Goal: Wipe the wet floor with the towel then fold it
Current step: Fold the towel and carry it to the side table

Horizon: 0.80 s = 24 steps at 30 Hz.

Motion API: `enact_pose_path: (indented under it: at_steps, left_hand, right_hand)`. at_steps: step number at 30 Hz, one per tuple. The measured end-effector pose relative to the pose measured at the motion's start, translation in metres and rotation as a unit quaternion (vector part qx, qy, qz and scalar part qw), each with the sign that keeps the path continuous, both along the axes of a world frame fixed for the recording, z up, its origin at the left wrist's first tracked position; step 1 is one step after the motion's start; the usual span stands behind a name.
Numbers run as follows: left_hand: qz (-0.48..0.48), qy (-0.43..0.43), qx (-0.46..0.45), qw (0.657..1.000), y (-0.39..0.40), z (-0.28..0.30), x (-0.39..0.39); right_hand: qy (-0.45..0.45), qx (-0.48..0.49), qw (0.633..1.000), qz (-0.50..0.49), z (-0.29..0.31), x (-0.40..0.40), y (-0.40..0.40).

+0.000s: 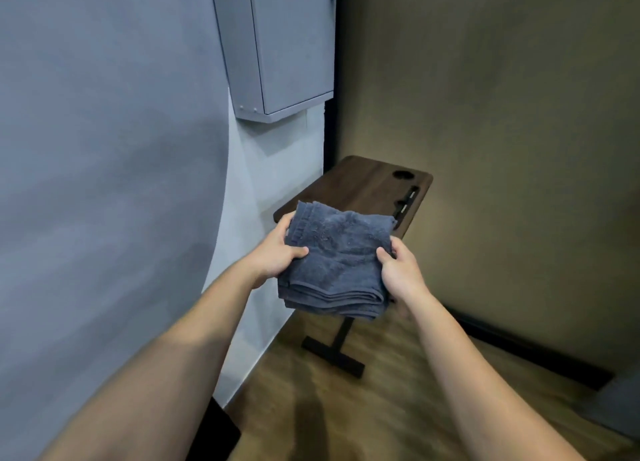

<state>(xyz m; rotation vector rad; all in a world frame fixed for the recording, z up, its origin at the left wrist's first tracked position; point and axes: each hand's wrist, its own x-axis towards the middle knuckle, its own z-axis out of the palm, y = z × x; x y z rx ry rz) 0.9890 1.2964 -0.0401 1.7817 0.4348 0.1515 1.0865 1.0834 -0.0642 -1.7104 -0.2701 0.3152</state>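
Observation:
A dark blue-grey towel (337,263) folded into several layers is held in the air in front of me, above the wooden floor (398,408). My left hand (277,252) grips its left edge, thumb on top and fingers underneath. My right hand (398,270) grips its right edge the same way. The far part of the towel overlaps the near end of a small dark wooden table (367,186).
The table stands on a black T-shaped foot (334,351) against the corner. A grey wall (104,183) runs along the left with a grey cabinet (284,44) mounted on it. An olive wall (502,114) with a dark skirting (540,353) closes the right.

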Motion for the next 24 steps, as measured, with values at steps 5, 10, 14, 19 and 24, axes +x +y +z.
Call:
enact_pose_path:
  at_steps: [5,10,14,19,24]
  left_hand:
    - [0.009,0.001,0.007,1.000,0.051,-0.019,0.076]
    - [0.039,0.025,0.022,0.999,0.101,-0.033,0.158]
    - [0.075,0.057,0.036,0.995,0.136,-0.045,0.207]
    - [0.075,0.094,0.039,0.992,0.179,-0.058,0.247]
    - [0.086,0.090,0.027,0.992,0.222,-0.067,0.290]
  right_hand:
    - [0.010,0.010,1.000,0.003,-0.022,0.076,0.053]
    - [0.039,0.015,0.999,0.015,-0.042,0.155,0.106]
    - [0.064,0.011,0.998,0.021,-0.058,0.197,0.144]
    - [0.114,0.016,0.993,0.007,-0.078,0.224,0.185]
    - [0.140,0.019,0.990,-0.011,-0.085,0.245,0.217]
